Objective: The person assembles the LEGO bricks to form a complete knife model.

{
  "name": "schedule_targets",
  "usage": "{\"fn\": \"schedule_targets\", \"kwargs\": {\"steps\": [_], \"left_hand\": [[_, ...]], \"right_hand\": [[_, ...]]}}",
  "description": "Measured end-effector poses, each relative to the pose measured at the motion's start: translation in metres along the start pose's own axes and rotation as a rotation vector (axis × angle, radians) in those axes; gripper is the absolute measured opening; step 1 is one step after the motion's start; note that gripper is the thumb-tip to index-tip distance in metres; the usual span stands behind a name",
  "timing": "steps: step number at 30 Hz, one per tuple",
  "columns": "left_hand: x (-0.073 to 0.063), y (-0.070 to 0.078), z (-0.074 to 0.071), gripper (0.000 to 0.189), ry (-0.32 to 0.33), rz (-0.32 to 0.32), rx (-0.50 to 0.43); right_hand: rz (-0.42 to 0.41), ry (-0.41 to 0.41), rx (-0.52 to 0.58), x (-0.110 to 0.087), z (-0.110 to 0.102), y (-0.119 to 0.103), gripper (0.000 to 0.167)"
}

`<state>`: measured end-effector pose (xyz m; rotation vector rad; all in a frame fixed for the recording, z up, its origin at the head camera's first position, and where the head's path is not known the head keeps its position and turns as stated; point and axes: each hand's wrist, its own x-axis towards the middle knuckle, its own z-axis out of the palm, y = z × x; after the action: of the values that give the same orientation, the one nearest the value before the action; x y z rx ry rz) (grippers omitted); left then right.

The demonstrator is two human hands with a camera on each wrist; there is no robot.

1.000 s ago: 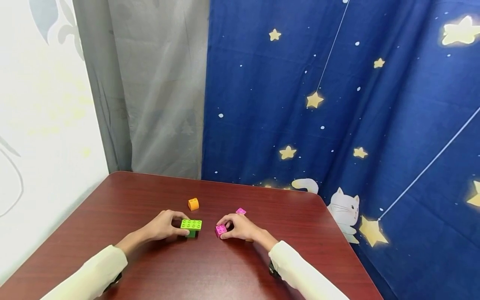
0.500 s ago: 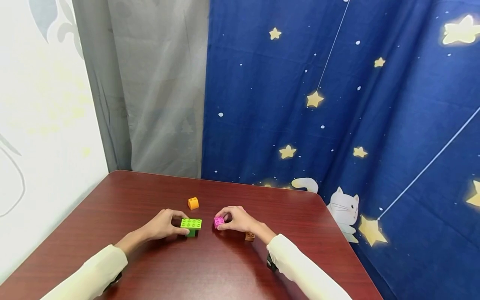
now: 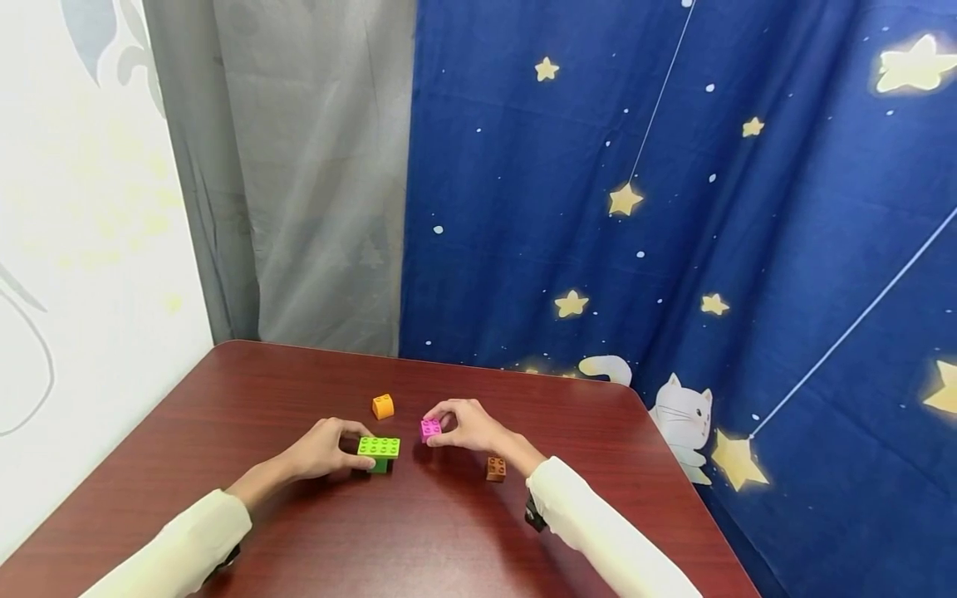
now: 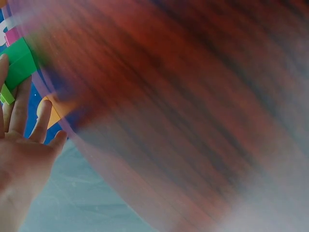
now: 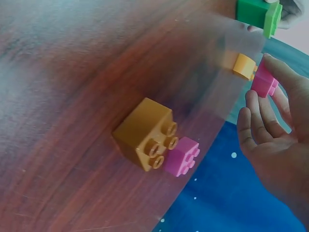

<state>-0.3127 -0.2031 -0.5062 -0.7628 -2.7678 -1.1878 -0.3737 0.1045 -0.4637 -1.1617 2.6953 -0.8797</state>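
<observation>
My left hand (image 3: 325,448) grips a stack between thumb and fingers: a lime-green plate (image 3: 379,447) with two rows of studs on top of a darker green brick (image 3: 379,465). In the right wrist view that green brick (image 5: 252,13) shows its smooth side. To the right of it, my right hand (image 3: 473,426) pinches a small pink brick (image 3: 429,429) by thumb and fingertips, studs up. Whether this brick touches the table cannot be told. Beyond the left hand lies an orange brick (image 3: 383,406) with a curved side.
A brown studded brick (image 3: 497,469) sits on the dark red table (image 3: 359,548) beside my right forearm. A second pink brick (image 5: 182,157) shows near it in the right wrist view; the right hand hides it from the head view. A blue star curtain (image 3: 523,208) hangs behind.
My right hand has moved away from me and slightly left with the pink brick, uncovering the brown brick and covering the other pink one. The left hand stays about where it was.
</observation>
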Motion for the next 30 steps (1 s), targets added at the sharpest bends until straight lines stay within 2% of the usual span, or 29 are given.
{"fn": "schedule_targets", "kwargs": {"steps": [7,15,30], "left_hand": [[0.0,0.0,0.0,0.035,-0.002,0.001,0.003],[0.0,0.0,0.0,0.033,0.007,0.005,0.008],[0.0,0.0,0.001,0.034,0.006,0.001,0.012]], "right_hand": [[-0.036,0.01,-0.031,0.008,-0.007,-0.008,0.036],[-0.045,0.001,0.009,0.013,-0.009,-0.018,0.036],[-0.066,-0.021,0.029,0.021,0.007,-0.039,0.037]]}}
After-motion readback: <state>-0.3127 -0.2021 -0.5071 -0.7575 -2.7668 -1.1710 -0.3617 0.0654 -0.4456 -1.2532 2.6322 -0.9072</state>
